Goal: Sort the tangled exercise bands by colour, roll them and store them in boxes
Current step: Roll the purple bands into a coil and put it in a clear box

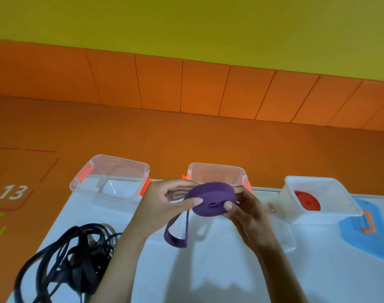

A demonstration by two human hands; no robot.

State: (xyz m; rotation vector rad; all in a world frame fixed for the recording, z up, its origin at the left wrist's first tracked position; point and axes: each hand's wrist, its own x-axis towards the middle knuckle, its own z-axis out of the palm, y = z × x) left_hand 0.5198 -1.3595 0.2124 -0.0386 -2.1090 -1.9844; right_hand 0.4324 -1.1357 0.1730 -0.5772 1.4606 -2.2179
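One red roll (307,201) lies in the white box (287,187) on my right. My left hand (164,204) and right hand (244,207) pinch the purple band (210,196) above the table (230,272), mostly coiled, its tail hanging. I judge the black tangle (73,259) and two clear boxes (121,163) remain.

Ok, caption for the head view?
Left hand and right hand hold a part-rolled purple band; red roll boxed right, black bands tangled left.

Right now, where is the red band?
In the head view, the red band lies rolled inside the white box on the right, beside the blue lid.
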